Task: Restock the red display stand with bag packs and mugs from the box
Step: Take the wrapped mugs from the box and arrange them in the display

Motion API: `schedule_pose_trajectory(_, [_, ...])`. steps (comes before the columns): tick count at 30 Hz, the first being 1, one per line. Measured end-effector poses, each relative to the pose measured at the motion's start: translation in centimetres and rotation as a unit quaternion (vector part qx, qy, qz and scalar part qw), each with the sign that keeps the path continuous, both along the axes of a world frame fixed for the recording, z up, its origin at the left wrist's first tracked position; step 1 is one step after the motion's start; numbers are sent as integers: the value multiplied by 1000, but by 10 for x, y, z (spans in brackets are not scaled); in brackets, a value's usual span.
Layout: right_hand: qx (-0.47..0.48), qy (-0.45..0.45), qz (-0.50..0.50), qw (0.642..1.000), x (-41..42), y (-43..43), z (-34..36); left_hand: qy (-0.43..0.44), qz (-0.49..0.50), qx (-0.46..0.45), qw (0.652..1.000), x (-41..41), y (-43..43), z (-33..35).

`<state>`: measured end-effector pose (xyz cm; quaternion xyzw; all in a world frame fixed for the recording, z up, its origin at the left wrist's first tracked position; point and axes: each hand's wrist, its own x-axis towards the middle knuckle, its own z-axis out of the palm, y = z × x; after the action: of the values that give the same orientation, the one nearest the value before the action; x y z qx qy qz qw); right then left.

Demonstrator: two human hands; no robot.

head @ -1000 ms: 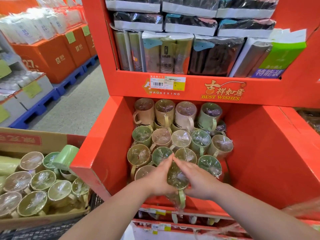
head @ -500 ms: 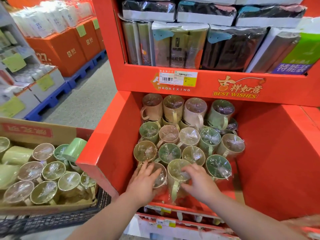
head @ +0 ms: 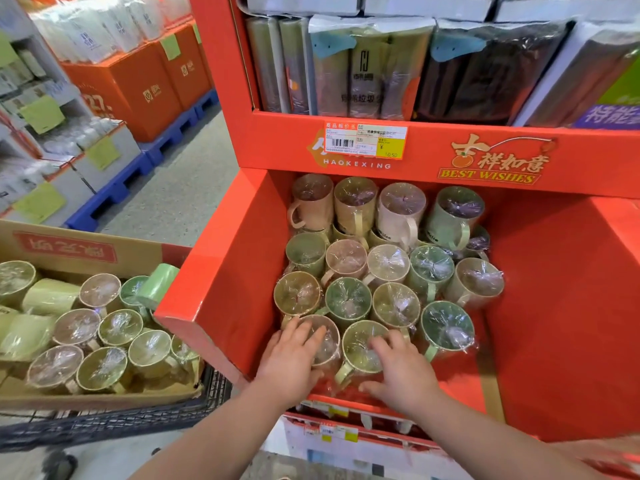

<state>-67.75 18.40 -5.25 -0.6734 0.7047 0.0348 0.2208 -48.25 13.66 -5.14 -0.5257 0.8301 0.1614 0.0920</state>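
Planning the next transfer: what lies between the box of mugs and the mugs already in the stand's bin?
In the head view, only the stand's red side wall; the box sits just outside it, the shelved mugs inside.

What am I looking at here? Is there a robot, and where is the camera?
No robot. One camera, worn on a person's head, looks down at their two bare hands. The left hand rests its fingers on a pinkish wrapped mug. The right hand touches a yellow-green mug beside it. Both mugs stand in the front row of the red display stand. More wrapped mugs sit in the cardboard box at left, and bag packs fill the shelf above.
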Motion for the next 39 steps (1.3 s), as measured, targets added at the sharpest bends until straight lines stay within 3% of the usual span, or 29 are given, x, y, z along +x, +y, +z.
schedule_pose_trajectory(6, [4,-9,25,1000,-2,-2,4,9,-33,-5,999,5,3,-5])
schedule_pose_trajectory(15, [-28,-64,26,997,16,-3,-4,29,3,-47,998,13,8,-2])
schedule_pose_trajectory(24, [-3,-23,27,999,23,-10,-3,-33,25,-39,998,2,5,-5])
schedule_pose_trajectory(31, [37,-44,35,998,15,-14,4,-31,49,-27,998,-1,6,3])
schedule_pose_trajectory(39, [-9,-16,65,998,2,-6,18,-26,72,-19,997,-1,21,12])
